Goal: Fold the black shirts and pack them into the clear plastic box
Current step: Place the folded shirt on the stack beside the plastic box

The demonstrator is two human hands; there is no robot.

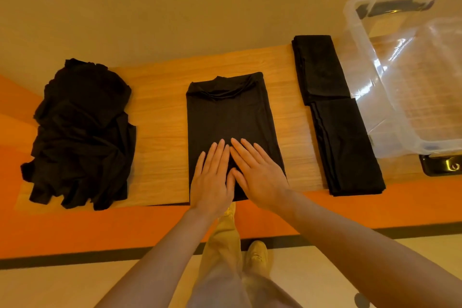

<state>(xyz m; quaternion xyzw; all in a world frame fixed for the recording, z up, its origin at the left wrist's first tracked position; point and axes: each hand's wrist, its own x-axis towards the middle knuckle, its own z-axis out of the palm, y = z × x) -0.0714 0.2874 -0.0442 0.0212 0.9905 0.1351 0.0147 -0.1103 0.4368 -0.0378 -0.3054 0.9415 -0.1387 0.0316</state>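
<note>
Two folded shirts [335, 117] wait beside the clear plastic box [390, 117], apparently empty. Left hand [212, 177] and right hand [257, 175] press flat, fingers spread, on the half-folded shirt [230, 112]; unfolded pile [82, 132] remains.

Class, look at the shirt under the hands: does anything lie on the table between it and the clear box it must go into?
Yes. Two folded shirts lie end to end on the table, between the half-folded shirt and the clear box. Both hands, left and right, rest flat on it.
</note>
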